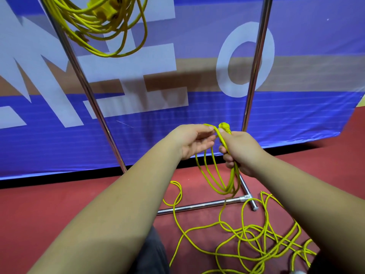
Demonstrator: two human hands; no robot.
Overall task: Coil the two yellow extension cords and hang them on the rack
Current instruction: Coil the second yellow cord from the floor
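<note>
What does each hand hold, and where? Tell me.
The right hand grips the yellow extension cord by its gathered loops, just below the plug; left hand pinches a strand beside it.

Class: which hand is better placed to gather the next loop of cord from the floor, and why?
Left. The right hand grips the gathered loops below the plug; the left hand only pinches one strand, so it can probably slide along to feed more.
</note>
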